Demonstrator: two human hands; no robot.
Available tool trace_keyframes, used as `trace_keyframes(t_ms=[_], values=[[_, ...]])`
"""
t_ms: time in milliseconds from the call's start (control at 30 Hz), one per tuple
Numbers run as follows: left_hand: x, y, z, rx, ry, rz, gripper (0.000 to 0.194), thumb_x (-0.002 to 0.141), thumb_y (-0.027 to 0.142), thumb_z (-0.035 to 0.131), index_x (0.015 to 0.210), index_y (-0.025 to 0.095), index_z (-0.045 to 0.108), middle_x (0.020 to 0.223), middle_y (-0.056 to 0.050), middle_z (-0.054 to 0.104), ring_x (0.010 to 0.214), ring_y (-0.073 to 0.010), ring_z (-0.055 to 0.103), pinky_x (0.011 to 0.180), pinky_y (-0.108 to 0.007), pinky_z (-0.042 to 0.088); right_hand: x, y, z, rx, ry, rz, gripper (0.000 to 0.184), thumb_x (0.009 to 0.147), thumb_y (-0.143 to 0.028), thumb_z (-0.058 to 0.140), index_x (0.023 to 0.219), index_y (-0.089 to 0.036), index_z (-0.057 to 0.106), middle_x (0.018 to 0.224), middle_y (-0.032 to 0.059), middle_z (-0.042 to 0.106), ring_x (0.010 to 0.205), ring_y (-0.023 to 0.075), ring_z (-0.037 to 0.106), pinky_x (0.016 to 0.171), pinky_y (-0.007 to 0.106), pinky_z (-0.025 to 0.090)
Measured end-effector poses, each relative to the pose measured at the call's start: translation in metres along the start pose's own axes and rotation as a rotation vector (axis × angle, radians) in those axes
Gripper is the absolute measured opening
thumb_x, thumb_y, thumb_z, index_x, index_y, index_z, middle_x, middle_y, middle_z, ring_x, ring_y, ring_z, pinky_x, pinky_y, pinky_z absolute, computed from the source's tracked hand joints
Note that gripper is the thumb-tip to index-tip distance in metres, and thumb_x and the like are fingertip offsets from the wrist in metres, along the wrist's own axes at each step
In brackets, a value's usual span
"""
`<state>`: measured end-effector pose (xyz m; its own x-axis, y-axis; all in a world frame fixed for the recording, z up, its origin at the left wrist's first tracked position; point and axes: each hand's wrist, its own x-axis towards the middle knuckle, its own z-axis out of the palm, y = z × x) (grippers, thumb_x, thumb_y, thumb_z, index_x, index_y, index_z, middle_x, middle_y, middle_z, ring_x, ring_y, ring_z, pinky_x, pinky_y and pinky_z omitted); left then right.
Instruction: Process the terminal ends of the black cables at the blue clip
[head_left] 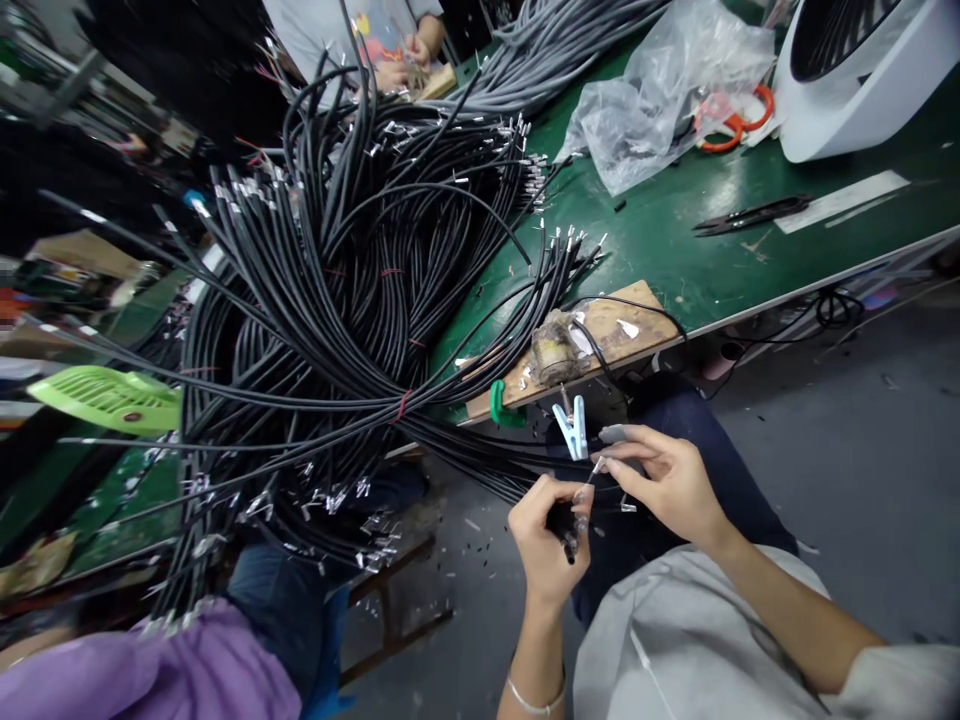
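My left hand (546,530) is curled round a black cable, most of it hidden by the fingers. A thin silvery cable end (598,466) sticks up out of that grip. My right hand (675,482) meets this end with thumb and forefinger pinched on its tip, the other fingers stretched out. Just beyond both hands is a light blue clothespin (571,430), below a small grimy motor (553,350) on a wooden board (637,318). A bundle of black cables (480,455), tied with a red band (403,404), runs toward my hands from the left.
A big heap of black cables (390,260) covers the green table (675,250). Farther right are a plastic bag (637,110), orange-handled scissors (724,135), snips (754,213) and a white fan (832,110). A green clamp (501,405) grips the board. Other people sit opposite and at left.
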<state>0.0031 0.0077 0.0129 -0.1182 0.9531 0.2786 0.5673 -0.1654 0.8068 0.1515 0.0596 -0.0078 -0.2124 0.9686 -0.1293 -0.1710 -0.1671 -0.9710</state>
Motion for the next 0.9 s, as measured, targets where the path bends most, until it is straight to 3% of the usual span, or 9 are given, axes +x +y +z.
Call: trace_keyframes(t_ms=[100,200,333,467,533,600,733,833,900], values=[[0.000,0.001,0.000,0.003,-0.008,0.002,0.011,0.079,0.013,0.059,0.069,0.017,0.060,0.061,0.002,0.057,0.054,-0.0106,0.051,0.054,-0.022,0.036,-0.003,0.008,-0.006,-0.095,-0.033,-0.003,0.020,0.079,-0.024,0.069,0.098,-0.017,0.069,0.083,0.0056,0.075,0.078,0.0193,0.070,0.075,0.029,0.054],[0.000,0.001,-0.001,-0.006,-0.051,0.002,0.010,0.079,0.013,0.058,0.070,0.017,0.061,0.062,0.001,0.058,0.054,-0.0108,0.052,0.054,-0.022,0.036,0.002,0.007,-0.017,-0.138,-0.145,-0.050,0.016,0.083,-0.024,0.063,0.096,-0.017,0.070,0.086,0.0062,0.073,0.079,0.0181,0.067,0.073,0.030,0.053],[0.002,0.001,-0.001,0.000,-0.146,-0.007,0.011,0.079,0.013,0.059,0.069,0.017,0.062,0.061,0.001,0.059,0.055,-0.0112,0.054,0.055,-0.022,0.037,0.011,-0.009,-0.022,-0.347,-0.276,-0.293,0.010,0.082,-0.023,0.067,0.088,-0.016,0.070,0.087,0.0069,0.066,0.083,0.0188,0.060,0.074,0.032,0.050],[0.001,0.002,0.000,0.056,-0.099,-0.022,0.010,0.078,0.011,0.059,0.069,0.017,0.061,0.060,0.002,0.057,0.053,-0.0104,0.052,0.054,-0.021,0.036,0.004,-0.012,-0.012,-0.587,-0.095,-0.668,0.004,0.084,-0.012,0.062,0.083,-0.013,0.066,0.082,0.0089,0.059,0.083,0.0201,0.050,0.074,0.035,0.047],[0.000,0.002,0.001,0.065,-0.048,-0.026,0.010,0.078,0.011,0.059,0.070,0.017,0.061,0.060,0.002,0.056,0.053,-0.0103,0.051,0.053,-0.021,0.035,-0.002,-0.006,-0.008,-0.637,-0.007,-0.762,0.007,0.083,-0.009,0.061,0.086,-0.013,0.065,0.084,0.0096,0.058,0.084,0.0210,0.049,0.074,0.036,0.047],[0.000,0.003,0.001,0.064,-0.006,-0.031,0.010,0.079,0.013,0.058,0.071,0.017,0.061,0.061,0.002,0.056,0.053,-0.0102,0.051,0.053,-0.021,0.036,-0.006,0.002,-0.008,-0.642,0.038,-0.742,0.007,0.081,-0.009,0.062,0.086,-0.015,0.064,0.084,0.0088,0.057,0.085,0.0215,0.049,0.075,0.037,0.047],[0.000,0.005,0.000,0.027,-0.025,-0.032,0.010,0.081,0.014,0.058,0.074,0.017,0.064,0.063,0.001,0.060,0.054,-0.0106,0.055,0.054,-0.021,0.039,-0.004,0.011,-0.009,-0.372,0.068,-0.440,0.006,0.088,-0.021,0.057,0.090,-0.018,0.062,0.089,0.0070,0.057,0.084,0.0187,0.054,0.071,0.032,0.048],[0.002,0.005,0.000,-0.001,-0.079,-0.038,0.010,0.082,0.014,0.057,0.076,0.017,0.065,0.063,0.001,0.062,0.056,-0.0117,0.058,0.057,-0.021,0.042,0.001,0.009,-0.002,-0.124,-0.084,-0.298,0.022,0.095,-0.030,0.047,0.109,-0.019,0.059,0.100,0.0091,0.061,0.087,0.0180,0.061,0.070,0.030,0.051],[0.002,0.004,0.000,0.004,-0.083,-0.041,0.009,0.083,0.014,0.057,0.078,0.017,0.064,0.064,0.000,0.062,0.057,-0.0120,0.059,0.057,-0.022,0.042,0.003,0.005,0.004,-0.168,-0.173,-0.310,0.022,0.095,-0.030,0.047,0.101,-0.017,0.063,0.091,0.0082,0.065,0.082,0.0177,0.061,0.070,0.030,0.050]])
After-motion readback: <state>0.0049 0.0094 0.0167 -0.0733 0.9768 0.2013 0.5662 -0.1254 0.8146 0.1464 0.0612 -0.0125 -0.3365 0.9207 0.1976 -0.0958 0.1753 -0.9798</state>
